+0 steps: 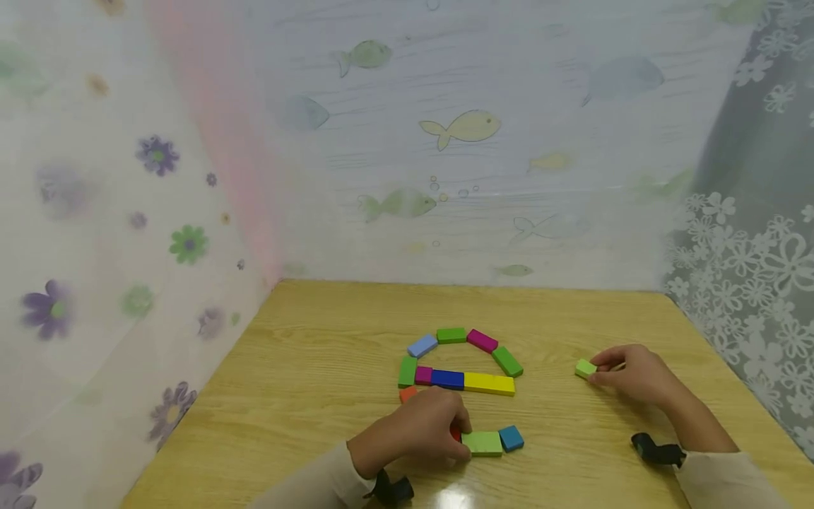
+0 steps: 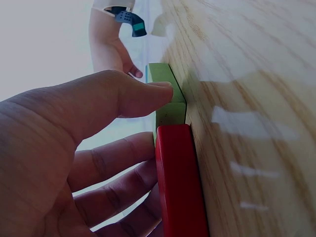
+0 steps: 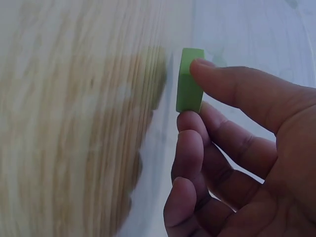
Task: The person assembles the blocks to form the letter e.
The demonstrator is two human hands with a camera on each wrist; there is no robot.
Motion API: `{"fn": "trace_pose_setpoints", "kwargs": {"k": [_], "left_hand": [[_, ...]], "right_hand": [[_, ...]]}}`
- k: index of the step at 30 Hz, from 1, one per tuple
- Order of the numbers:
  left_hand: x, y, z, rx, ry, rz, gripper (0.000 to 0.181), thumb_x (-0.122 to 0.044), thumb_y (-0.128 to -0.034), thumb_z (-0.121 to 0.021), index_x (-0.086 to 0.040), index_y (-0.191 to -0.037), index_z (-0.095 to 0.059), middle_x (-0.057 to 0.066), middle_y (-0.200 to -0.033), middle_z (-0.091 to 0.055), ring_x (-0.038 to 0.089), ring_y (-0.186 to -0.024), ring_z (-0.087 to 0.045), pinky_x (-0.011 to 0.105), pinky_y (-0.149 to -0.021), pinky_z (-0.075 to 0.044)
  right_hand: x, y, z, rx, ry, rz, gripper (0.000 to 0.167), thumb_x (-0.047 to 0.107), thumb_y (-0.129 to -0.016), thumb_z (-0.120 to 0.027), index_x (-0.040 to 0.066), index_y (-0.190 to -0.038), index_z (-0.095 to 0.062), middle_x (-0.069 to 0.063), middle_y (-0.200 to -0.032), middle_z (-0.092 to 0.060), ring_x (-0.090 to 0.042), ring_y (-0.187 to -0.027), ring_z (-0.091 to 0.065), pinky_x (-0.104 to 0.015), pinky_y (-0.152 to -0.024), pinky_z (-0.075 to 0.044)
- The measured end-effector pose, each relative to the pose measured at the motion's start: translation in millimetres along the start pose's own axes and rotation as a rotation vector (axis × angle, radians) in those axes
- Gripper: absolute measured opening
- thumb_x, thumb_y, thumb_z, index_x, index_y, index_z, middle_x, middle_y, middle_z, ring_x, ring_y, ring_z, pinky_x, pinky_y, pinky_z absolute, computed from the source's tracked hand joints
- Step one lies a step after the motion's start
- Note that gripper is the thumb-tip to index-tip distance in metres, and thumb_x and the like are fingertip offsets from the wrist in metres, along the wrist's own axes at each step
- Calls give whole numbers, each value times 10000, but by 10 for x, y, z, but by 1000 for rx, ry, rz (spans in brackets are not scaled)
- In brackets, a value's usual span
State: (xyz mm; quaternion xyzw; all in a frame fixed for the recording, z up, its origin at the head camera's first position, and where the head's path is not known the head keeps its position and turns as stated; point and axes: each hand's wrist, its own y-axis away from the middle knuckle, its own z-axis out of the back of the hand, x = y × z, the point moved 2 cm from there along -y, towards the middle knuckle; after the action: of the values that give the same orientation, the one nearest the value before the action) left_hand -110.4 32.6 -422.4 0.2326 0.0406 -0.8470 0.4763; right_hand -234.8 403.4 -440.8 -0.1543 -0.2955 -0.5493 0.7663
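My left hand [image 1: 427,425] pinches the left end of a light green block [image 1: 483,444] lying on the table. A blue block [image 1: 511,438] touches that block's right end. Against its other end lies a red block [image 2: 180,182], mostly covered by the left hand in the head view. Off to the right, my right hand [image 1: 642,375] holds a small light green block [image 3: 190,81] between thumb and fingertips. In the right wrist view this small block appears raised from the tabletop. An orange block [image 1: 408,394] is partly hidden behind the left hand.
On the wooden table [image 1: 331,318], green, purple and light blue blocks form an arch, with a green block [image 1: 451,336] at its top. Beneath runs a row of purple, dark blue and yellow [image 1: 490,384] blocks. Printed curtains [image 1: 470,177] hang around the table.
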Motion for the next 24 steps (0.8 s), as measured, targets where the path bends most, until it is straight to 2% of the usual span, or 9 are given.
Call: {"fn": "trace_pose_setpoints", "kwargs": {"k": [5,10,17,24], "left_hand": [[-25,-32,-17,16,-2,5,198,-341,-817,-884,-249,-983,-828,-188,-880,-662,-28,-767,-532,169,-680,-470],[-41,-43,-32,23,-1,11,195,-344,-815,-885,-249,-974,-825,-187,-871,-654,-18,-762,-532,172,-679,-469],[-33,24,-22,6,2,37,187,-341,-799,-893,-257,-949,-821,-189,-869,-646,-16,-759,-523,176,-675,-464],[-67,27,-11,-13,11,-1,186,-333,-804,-887,-246,-954,-821,-186,-874,-656,-32,-758,-522,166,-676,-463]], "right_hand": [[50,43,-23,24,-1,10,466,378,-884,-819,46,-1202,-747,-23,-1001,-703,-163,-896,-645,-336,-709,-526],[150,55,-88,46,-10,66,435,354,-848,-856,47,-1145,-769,-8,-960,-721,-159,-854,-648,-307,-691,-532],[345,35,-251,129,-66,147,353,314,-821,-880,74,-1061,-783,-2,-928,-731,-139,-827,-665,-276,-694,-551],[526,56,-314,196,-79,186,298,298,-773,-918,113,-966,-785,17,-853,-734,-155,-780,-675,-275,-663,-550]]}}
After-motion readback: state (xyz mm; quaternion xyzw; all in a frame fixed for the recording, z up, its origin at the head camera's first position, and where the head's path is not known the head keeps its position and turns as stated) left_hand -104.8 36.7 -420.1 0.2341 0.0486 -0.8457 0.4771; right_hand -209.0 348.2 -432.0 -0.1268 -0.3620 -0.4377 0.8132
